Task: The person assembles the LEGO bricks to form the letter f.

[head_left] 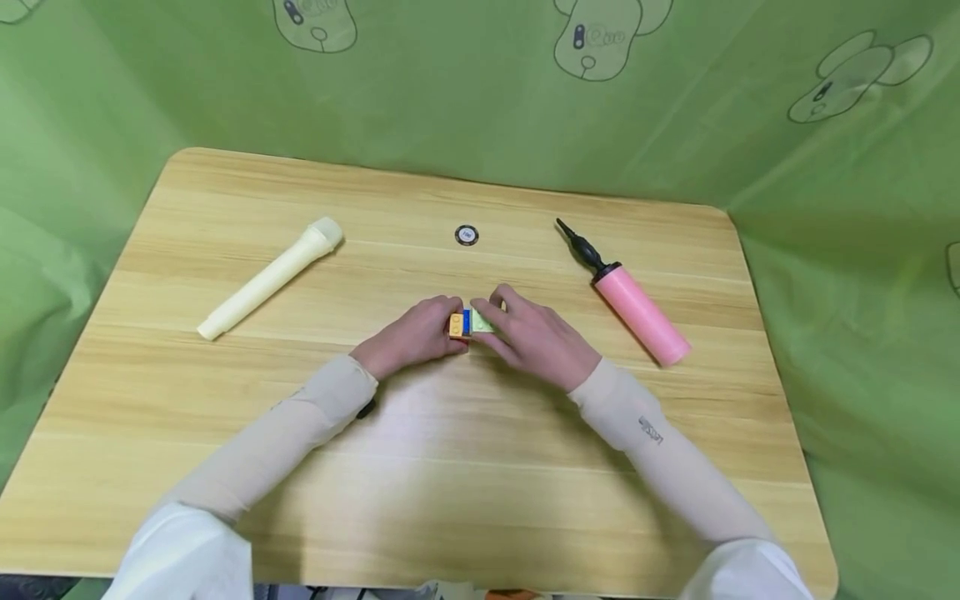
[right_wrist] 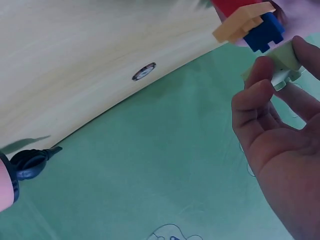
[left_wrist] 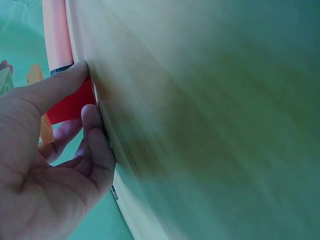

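My left hand (head_left: pixel 416 335) grips a red toy brick (left_wrist: pixel 72 104) between thumb and fingers, low at the tabletop. An orange brick (head_left: pixel 456 325) and a blue brick (right_wrist: pixel 265 32) sit side by side on top of the red one. Just to the right, my right hand (head_left: pixel 546 340) pinches a light green brick (right_wrist: pixel 285 57) between thumb and fingertips. The right wrist view shows that green brick tilted, close beside the blue one, with a small gap between them. Part of the red brick is hidden by the left fingers.
A cream microphone-shaped object (head_left: pixel 262 283) lies at the left of the wooden table (head_left: pixel 465 500). Behind the hands lies a black-rimmed round chip (head_left: pixel 467 235). To the right is a pink hand pump (head_left: pixel 641 312) with a black nozzle. Green cloth (head_left: pixel 465 108) hangs around the table.
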Available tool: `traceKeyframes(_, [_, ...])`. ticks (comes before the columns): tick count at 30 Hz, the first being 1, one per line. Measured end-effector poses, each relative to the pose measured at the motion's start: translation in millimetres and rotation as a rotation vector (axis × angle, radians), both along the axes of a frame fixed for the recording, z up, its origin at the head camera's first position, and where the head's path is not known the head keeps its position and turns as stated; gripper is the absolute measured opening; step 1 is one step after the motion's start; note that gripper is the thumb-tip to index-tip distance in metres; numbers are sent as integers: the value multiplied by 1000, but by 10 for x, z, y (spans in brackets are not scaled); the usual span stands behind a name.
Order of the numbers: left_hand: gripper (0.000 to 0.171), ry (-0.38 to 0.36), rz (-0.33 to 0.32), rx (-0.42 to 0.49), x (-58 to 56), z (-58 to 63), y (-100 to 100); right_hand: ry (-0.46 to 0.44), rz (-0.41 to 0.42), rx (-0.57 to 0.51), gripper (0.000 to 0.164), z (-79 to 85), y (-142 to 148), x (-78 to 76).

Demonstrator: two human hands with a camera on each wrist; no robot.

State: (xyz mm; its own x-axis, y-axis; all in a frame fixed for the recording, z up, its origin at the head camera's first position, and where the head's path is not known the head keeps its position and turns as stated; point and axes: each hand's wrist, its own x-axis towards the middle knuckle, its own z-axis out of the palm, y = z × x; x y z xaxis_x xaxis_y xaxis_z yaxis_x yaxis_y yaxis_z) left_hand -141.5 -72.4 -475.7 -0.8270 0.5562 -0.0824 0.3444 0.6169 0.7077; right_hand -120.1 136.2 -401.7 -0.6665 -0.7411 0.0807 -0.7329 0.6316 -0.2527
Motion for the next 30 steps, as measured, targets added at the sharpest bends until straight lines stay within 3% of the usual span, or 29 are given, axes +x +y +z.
traceKeyframes(8, [36,-4,3,-18,-10,-7,14,-32,-28,-15,45,-49,-17,-54])
traceKeyframes(30, [37,21,-10,-11,-12,-19,6,-40,16,-11,43,-54,-55,-107])
